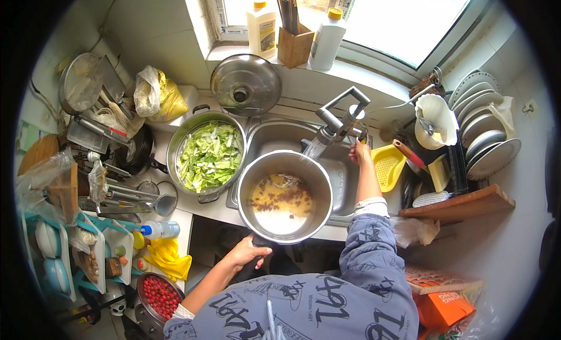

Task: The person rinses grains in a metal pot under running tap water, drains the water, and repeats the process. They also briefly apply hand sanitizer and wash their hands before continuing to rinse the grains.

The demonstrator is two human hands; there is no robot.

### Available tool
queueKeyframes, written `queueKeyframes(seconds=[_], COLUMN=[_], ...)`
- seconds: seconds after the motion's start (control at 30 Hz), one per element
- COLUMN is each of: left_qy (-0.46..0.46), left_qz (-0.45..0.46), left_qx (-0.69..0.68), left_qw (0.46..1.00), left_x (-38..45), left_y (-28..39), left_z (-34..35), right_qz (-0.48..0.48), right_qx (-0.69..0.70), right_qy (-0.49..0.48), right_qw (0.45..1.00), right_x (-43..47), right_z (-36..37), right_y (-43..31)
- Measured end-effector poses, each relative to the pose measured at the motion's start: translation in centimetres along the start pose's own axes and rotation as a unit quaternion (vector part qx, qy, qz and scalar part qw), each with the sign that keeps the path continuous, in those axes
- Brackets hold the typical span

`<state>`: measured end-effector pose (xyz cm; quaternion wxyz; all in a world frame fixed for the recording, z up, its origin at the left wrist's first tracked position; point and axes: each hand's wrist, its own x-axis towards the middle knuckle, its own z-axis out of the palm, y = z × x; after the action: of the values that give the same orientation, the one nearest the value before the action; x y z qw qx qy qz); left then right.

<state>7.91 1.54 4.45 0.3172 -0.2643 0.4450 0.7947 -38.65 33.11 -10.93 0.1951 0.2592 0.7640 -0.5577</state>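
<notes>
My left hand (250,253) grips the black handle (254,263) of a deep metal pot (285,155), which stands tilted over the sink's front left edge. Cloudy liquid with reddish-brown beans or grains (280,193) lies in the pot. Water streams from the metal faucet (333,128) towards the pot's back right rim. My right hand (361,152) is at the faucet's right side, its fingers at the small lever; the exact hold is partly hidden. Left of the pot, chopped leafy greens (211,156) fill a two-handled steel pot (170,158).
A metal lid (246,83) leans behind the sink (344,186). A yellow strainer basket (388,167) and a dish rack with plates (486,129) stand right. Left are pans, ladles and yellow rubber gloves (168,259). A pot of red berries (160,296) sits lower left.
</notes>
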Motion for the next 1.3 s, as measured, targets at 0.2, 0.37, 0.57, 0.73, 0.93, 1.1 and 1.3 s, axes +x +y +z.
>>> queueKeyframes(seconds=[0.2, 0.37, 0.57, 0.73, 0.93, 1.1, 1.3], left_qy=[-0.013, -0.015, 0.028, 0.005, 0.001, 0.004, 0.002], left_qz=[-0.009, 0.014, 0.011, 0.020, 0.030, 0.036, 0.043], left_qx=[0.002, 0.011, 0.009, 0.042, 0.038, 0.040, 0.041], left_qw=[1.000, 1.000, 1.000, 0.999, 0.999, 0.999, 0.998], left_x=[-0.2, -0.1, -0.8, -0.4, -0.5, -0.5, -0.3], left_y=[0.6, 0.8, -0.4, -0.6, -1.5, -1.6, -2.2], left_z=[0.0, 0.7, 0.1, -0.1, -0.5, -0.7, -1.2], right_qz=[-0.037, -0.244, -0.328, -0.405, -0.406, -0.344, -0.297], right_qx=[-0.146, -0.151, 0.193, 0.115, 0.134, 0.108, 0.156], right_qy=[0.095, 0.124, -0.180, -0.151, -0.123, -0.106, -0.137], right_qw=[0.984, 0.950, 0.907, 0.894, 0.896, 0.927, 0.932], right_x=[-0.4, -3.1, -22.9, -25.1, -26.0, -26.9, -27.0], right_z=[0.3, -3.0, 2.5, 3.6, 2.8, 2.2, 3.4], right_y=[1.7, 0.4, -7.3, -7.4, -6.5, -7.5, -8.3])
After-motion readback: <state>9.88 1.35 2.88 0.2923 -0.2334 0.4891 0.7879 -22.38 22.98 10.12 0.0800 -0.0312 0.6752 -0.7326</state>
